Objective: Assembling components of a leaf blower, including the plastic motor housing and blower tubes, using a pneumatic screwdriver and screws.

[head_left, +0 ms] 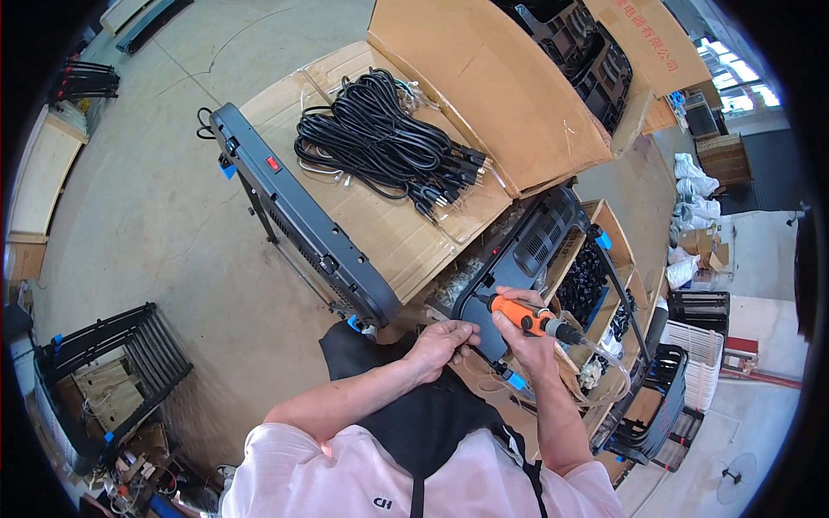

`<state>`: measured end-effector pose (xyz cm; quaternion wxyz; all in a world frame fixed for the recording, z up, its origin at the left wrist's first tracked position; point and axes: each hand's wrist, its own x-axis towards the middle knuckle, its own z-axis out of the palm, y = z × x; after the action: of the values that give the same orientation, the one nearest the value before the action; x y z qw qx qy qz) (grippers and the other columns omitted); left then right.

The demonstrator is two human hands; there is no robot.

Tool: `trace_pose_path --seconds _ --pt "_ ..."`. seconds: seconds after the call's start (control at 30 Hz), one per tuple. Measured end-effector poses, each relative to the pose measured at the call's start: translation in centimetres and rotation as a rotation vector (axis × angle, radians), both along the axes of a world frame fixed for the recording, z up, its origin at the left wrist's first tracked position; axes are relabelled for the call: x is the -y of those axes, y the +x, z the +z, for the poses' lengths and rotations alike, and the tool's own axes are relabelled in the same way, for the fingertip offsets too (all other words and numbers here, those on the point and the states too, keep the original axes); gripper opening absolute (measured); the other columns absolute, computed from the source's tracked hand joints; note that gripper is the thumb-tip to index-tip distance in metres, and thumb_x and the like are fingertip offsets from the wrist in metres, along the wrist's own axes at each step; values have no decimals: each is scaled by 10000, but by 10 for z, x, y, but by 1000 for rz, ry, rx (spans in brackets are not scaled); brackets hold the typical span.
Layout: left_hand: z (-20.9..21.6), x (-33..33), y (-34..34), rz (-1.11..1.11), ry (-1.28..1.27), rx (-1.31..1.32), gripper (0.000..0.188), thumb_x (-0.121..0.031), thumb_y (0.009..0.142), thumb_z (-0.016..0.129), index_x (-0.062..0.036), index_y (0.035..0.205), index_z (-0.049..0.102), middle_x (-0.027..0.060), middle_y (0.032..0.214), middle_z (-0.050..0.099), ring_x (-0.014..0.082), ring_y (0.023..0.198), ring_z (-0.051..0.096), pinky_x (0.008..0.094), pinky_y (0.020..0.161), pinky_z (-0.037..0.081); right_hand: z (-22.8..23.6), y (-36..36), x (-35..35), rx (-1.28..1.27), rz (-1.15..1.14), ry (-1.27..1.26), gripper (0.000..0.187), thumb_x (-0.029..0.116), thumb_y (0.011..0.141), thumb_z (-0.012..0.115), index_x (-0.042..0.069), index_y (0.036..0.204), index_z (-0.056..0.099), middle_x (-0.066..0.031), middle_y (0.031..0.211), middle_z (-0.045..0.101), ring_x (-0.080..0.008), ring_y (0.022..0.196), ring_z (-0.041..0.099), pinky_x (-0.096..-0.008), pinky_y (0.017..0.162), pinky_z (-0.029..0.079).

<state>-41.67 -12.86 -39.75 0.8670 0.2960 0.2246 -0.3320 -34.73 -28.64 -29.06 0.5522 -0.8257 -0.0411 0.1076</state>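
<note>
My right hand [528,337] is wrapped round an orange air screwdriver [521,316], its tip pointing left over the near end of a long black plastic housing [494,332]. A clear hose runs from the tool's back end. My left hand [442,347] is closed beside the near left edge of that housing, fingertips pressed together; whatever they hold is hidden. To the left stands a second dark housing [302,211] with a red switch [273,163]. Between the two housings, bundled black power cords [380,134] lie on a flattened cardboard sheet [401,259].
A big open cardboard box [501,86] holding black plastic parts stands beyond the cords. At right, a wooden bin [617,246] contains small black parts. Stacked black frames [129,363] stand on the floor at left; white baskets [695,363] are at far right.
</note>
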Motion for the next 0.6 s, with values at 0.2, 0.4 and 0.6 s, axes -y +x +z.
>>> trace_pose_path --seconds 0.2,0.4,0.6 --pt "-5 1 11 -20 -78 -83 265 -321 1102 589 -62 1101 642 -6 874 608 93 687 511 245 584 426 12 -6 1 -11 -65 -31 444 2 856 789 8 1261 607 -169 1297 698 -246 1190 678 -375 1053 536" --pt "7 21 41 80 -168 -246 286 -372 1092 595 -88 1059 617 -23 830 548 93 673 484 235 565 390 49 -15 34 -18 -97 161 547 13 847 796 10 1336 551 -179 1307 693 -250 1211 666 -387 1062 526" --pt "13 70 75 146 -349 -252 263 -351 1093 594 -94 1091 649 -25 844 574 99 684 519 234 543 416 51 -5 83 37 -83 189 556 3 841 800 17 1336 546 -204 1317 683 -268 1219 663 -401 1064 526"
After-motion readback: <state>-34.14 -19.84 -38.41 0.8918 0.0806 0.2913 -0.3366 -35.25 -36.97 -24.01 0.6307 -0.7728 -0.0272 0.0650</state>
